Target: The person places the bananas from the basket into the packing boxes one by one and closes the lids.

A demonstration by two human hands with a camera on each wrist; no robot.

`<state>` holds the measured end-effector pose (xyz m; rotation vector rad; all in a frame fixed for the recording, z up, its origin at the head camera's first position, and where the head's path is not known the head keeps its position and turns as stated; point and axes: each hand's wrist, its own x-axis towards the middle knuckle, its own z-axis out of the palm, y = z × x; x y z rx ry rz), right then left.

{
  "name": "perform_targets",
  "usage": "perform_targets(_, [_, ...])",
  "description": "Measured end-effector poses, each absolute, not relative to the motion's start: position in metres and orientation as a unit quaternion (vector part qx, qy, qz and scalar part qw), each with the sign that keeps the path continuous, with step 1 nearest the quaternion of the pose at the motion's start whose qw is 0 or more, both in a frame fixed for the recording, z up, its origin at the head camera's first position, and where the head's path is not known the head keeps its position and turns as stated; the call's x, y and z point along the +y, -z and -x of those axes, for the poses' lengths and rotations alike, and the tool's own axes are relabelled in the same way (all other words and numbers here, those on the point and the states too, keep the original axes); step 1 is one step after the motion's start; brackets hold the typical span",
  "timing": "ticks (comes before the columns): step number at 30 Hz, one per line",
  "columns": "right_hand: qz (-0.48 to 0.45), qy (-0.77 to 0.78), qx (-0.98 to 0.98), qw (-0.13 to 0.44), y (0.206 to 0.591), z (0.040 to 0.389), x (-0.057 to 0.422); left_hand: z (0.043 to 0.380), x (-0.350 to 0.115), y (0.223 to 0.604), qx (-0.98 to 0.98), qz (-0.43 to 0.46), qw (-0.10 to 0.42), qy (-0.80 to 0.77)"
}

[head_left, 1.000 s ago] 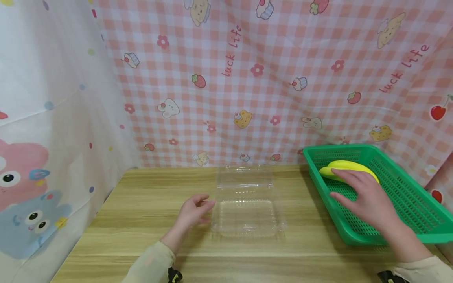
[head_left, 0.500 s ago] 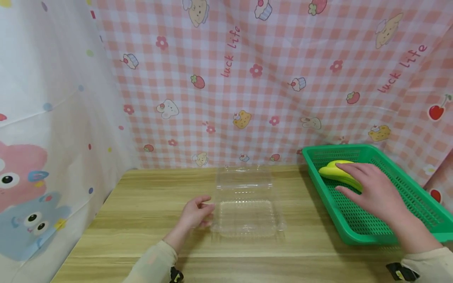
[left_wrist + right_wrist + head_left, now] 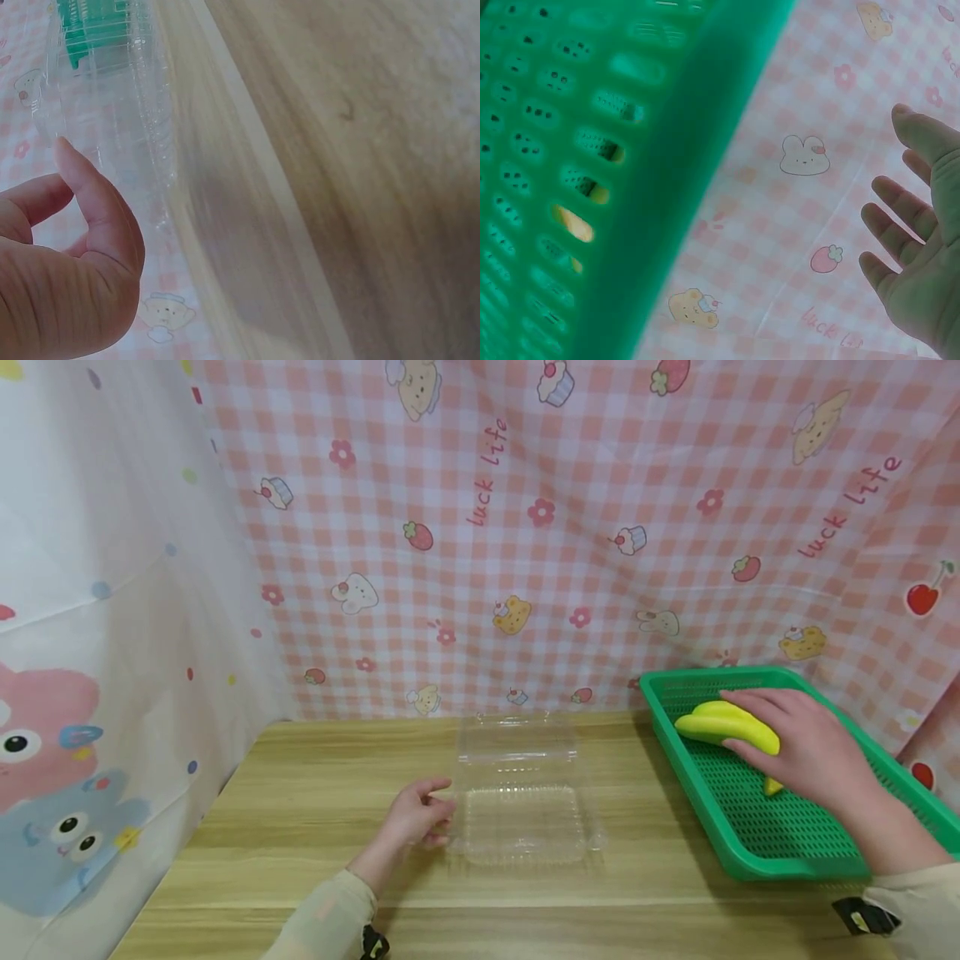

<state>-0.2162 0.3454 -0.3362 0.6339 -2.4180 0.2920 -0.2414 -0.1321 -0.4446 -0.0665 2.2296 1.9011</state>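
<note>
A clear plastic clamshell box [image 3: 521,818] lies with its lid raised at the middle of the table. My left hand [image 3: 416,814] is at its left side, fingers loosely bent and fingertips right at the box's edge. In the left wrist view, one fingertip overlaps the clear plastic. Over the green basket [image 3: 780,852] at the right, my right hand [image 3: 817,752] hovers above yellow bananas [image 3: 723,727] and covers part of them. The right wrist view has that hand's fingers [image 3: 900,232] spread, with nothing between them, beside the basket's rim.
The wooden table [image 3: 315,768] meets a pink checked cloth [image 3: 450,560] hanging behind it. White printed cloth [image 3: 97,527] hangs along the left side. The basket's tall rim stands around the bananas, close to the right-hand cloth.
My right hand has moved slightly right and back over the basket, so more of the bananas shows left of it. My left hand has barely moved, staying beside the box.
</note>
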Motion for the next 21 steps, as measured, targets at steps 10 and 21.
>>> perform_targets(10, [-0.238, -0.101, -0.915, 0.311, 0.325, 0.226, 0.349, 0.239, -0.13, 0.443, 0.761, 0.021, 0.107, -0.639])
perform_targets(21, [-0.236, -0.077, -0.916, 0.316, 0.318, 0.246, 0.36, 0.24, -0.131, 0.445, 0.759, 0.021, 0.102, -0.642])
